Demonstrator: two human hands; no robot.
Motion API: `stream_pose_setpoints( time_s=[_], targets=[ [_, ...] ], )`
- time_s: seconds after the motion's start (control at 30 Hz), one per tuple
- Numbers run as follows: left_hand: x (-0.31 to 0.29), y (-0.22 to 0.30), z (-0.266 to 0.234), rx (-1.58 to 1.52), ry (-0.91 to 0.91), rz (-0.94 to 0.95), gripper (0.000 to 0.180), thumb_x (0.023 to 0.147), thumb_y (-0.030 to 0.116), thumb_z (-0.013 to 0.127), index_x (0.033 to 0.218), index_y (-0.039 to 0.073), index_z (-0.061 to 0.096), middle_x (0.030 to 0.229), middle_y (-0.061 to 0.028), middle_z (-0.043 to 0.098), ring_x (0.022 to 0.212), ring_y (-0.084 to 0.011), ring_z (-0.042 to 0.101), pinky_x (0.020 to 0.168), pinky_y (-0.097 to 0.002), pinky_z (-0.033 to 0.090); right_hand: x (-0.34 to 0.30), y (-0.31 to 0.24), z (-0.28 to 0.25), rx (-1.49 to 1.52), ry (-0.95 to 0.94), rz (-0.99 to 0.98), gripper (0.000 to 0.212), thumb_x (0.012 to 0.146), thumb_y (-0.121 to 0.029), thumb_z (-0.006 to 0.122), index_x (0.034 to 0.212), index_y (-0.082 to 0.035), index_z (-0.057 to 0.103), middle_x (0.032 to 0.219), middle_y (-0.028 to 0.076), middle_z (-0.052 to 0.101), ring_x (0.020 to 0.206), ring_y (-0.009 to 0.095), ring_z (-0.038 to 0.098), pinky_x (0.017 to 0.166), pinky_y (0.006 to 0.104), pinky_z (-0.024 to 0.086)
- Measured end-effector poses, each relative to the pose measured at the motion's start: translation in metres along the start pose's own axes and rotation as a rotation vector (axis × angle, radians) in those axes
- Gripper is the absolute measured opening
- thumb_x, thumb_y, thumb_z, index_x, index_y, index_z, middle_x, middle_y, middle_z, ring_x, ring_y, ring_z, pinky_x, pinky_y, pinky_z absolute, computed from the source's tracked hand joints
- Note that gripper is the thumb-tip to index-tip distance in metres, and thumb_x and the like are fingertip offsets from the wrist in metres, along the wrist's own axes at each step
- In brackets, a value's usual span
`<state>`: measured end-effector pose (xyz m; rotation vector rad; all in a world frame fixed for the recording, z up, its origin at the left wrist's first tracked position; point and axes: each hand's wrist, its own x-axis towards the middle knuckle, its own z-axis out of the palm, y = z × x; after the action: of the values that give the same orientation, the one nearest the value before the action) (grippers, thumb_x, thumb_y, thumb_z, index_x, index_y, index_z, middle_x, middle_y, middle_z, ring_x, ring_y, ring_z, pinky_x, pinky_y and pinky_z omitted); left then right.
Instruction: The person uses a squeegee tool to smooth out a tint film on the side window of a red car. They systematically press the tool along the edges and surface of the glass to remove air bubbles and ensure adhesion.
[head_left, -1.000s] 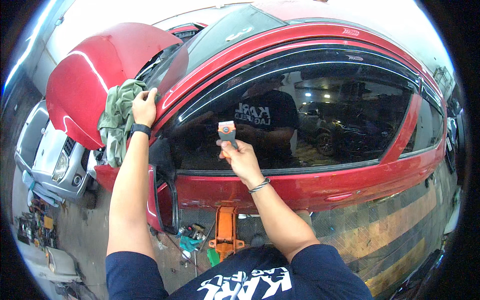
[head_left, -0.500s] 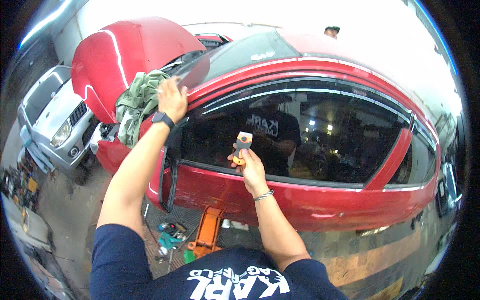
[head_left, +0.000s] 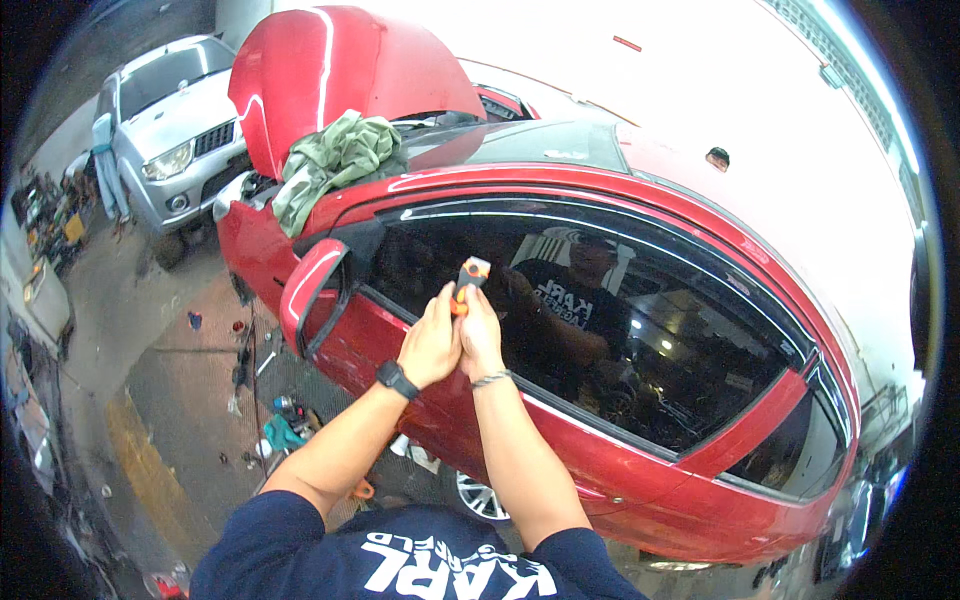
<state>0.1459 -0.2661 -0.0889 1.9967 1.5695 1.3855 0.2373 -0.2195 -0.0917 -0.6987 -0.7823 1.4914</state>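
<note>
Both hands meet in front of the dark side window (head_left: 630, 330) of a red car. My right hand (head_left: 480, 335) is closed around a small orange and black scraper (head_left: 471, 282), its pale flat end pointing up. Against it, my left hand (head_left: 433, 340) is closed at the scraper's lower end, its fingertips partly hidden between the two hands. The glass lies just beyond the tool; whether they touch I cannot tell. To the left of the hands, the red side mirror (head_left: 313, 290) sticks out from the door (head_left: 570, 450).
A green cloth (head_left: 335, 165) lies over the car's front by the raised red hood (head_left: 350, 80). At the far left stands a silver car (head_left: 180, 120). A teal tool (head_left: 284, 432) and loose parts are on the floor beneath. Beyond the roof, a person's head (head_left: 718, 158) shows.
My left hand has come away from the green cloth and joined my right hand at the scraper. The view has shifted, and the orange floor jack is now mostly hidden.
</note>
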Motion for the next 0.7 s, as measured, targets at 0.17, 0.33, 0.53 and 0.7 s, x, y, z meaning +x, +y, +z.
stream_pose_setpoints(
  time_s=[0.17, 0.33, 0.53, 0.7],
  targets=[
    [0.019, -0.012, 0.04, -0.62, 0.077, -0.346, 0.037, 0.105, 0.033, 0.053, 0.122, 0.0, 0.054, 0.091, -0.0064, 0.064, 0.074, -0.0171, 0.06, 0.068, -0.0314, 0.05, 0.012, -0.021, -0.02, -0.154, -0.198, 0.124, 0.037, 0.107, -0.035, 0.048, 0.129, -0.008, 0.06, 0.106, 0.003, 0.065, 0.092, 0.015, 0.062, 0.082, 0.0336, 0.05],
    [0.018, -0.015, 0.026, -1.148, -0.023, -0.689, 0.025, 0.104, 0.036, 0.056, 0.094, 0.013, 0.053, 0.067, 0.0026, 0.052, 0.051, -0.0093, 0.042, 0.048, -0.0254, 0.034, -0.022, -0.101, -0.045, -0.876, -0.316, 0.088, 0.058, 0.102, -0.042, 0.055, 0.143, -0.001, 0.05, 0.114, 0.01, 0.068, 0.085, 0.017, 0.063, 0.073, 0.0314, 0.05],
    [0.015, -0.055, 0.021, -1.13, -0.129, -0.692, 0.018, 0.104, 0.029, 0.052, 0.102, 0.011, 0.054, 0.072, -0.0047, 0.06, 0.045, -0.0083, 0.039, 0.042, -0.0247, 0.027, -0.073, -0.336, -0.038, -1.465, -0.01, -0.97, 0.03, 0.093, -0.025, 0.069, 0.111, -0.002, 0.072, 0.105, 0.014, 0.074, 0.096, 0.023, 0.069, 0.09, 0.0348, 0.052],
    [0.031, -0.033, 0.029, -1.076, -0.187, -0.669, 0.031, 0.106, 0.038, 0.05, 0.101, 0.009, 0.057, 0.071, -0.0071, 0.063, 0.042, -0.0084, 0.038, 0.041, -0.0243, 0.026, -0.019, -0.479, -0.097, -2.053, 0.498, -0.868, 0.051, 0.099, -0.05, 0.053, 0.132, -0.012, 0.061, 0.127, 0.019, 0.065, 0.119, 0.035, 0.061, 0.103, 0.0475, 0.042]
  ],
)
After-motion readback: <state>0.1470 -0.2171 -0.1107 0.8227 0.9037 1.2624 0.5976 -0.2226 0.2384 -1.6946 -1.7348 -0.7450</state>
